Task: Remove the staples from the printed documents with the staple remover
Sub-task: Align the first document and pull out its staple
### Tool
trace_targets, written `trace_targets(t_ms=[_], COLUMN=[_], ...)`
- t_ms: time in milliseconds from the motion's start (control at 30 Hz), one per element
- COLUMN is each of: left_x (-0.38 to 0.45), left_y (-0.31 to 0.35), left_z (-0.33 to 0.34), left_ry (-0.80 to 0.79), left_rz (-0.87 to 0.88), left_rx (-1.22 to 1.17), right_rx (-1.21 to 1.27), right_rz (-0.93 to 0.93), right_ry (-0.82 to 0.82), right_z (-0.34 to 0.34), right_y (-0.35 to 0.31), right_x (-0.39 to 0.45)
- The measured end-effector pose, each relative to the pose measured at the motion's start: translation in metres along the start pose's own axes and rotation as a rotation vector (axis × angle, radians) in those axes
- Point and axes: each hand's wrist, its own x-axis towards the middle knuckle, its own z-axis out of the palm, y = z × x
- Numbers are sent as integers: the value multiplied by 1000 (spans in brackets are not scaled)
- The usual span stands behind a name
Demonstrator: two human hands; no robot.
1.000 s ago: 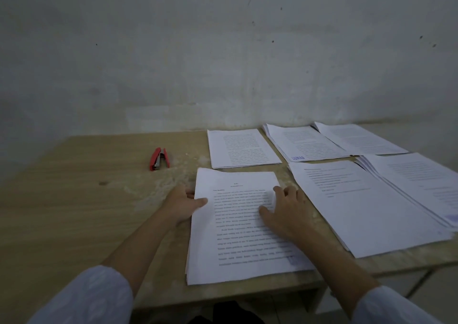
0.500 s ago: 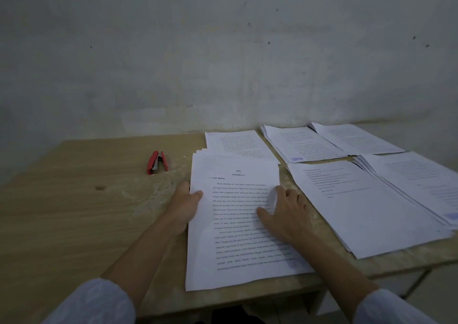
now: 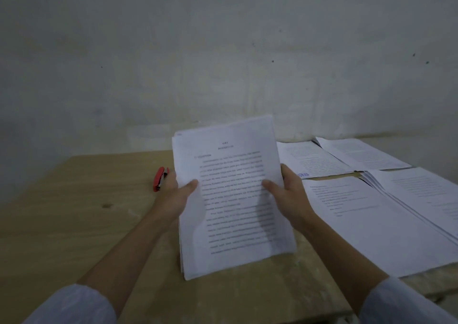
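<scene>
A printed document (image 3: 233, 199), several white sheets thick, stands tilted up off the wooden table (image 3: 74, 219) in front of me. My left hand (image 3: 174, 195) grips its left edge, thumb on the front page. My right hand (image 3: 287, 195) grips its right edge the same way. A small mark, perhaps the staple, shows at the document's top left corner (image 3: 179, 134). The red staple remover (image 3: 159, 178) lies on the table just left of my left hand, partly hidden by it.
More printed documents lie flat at the right: two at the back (image 3: 314, 160) (image 3: 359, 154), a large one in front (image 3: 366, 222), and a stack at the far right (image 3: 426, 195). A plain wall rises behind the table. The table's front edge runs near my sleeves.
The document lay flat under both hands a second ago. Both hands have taken its side edges and lifted it upright off the table, hiding the sheet that lay behind it.
</scene>
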Motion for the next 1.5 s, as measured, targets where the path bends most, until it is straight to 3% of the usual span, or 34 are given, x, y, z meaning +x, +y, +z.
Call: trace_targets(t_ms=[133, 233, 333, 467, 667, 967, 1100, 1267, 1500], left_x=[4, 6, 5, -3, -5, -3, 9, 14, 10], left_y=[30, 40, 29, 9, 11, 11, 28, 35, 39], left_z=[-2, -3, -2, 3, 6, 1, -3, -3, -6], left_ry=[115, 107, 143, 71, 91, 53, 111, 93, 103], left_rz=[319, 423, 368, 297, 282, 219, 236, 250, 232], left_rx=[-52, -15, 65, 44, 22, 68, 85, 159, 99], right_rx=[26, 85, 79, 118, 189, 73, 56, 147, 197], right_rz=[-185, -194, -105, 6, 22, -35, -38, -45, 24], right_ry=[105, 142, 154, 104, 93, 94, 106, 104, 8], right_z=[7, 12, 18, 22, 23, 12, 15, 10, 0], right_y=[-30, -37, -19, 3, 5, -5, -6, -20, -29], right_x=[16, 22, 17, 9, 8, 19, 18, 21, 23])
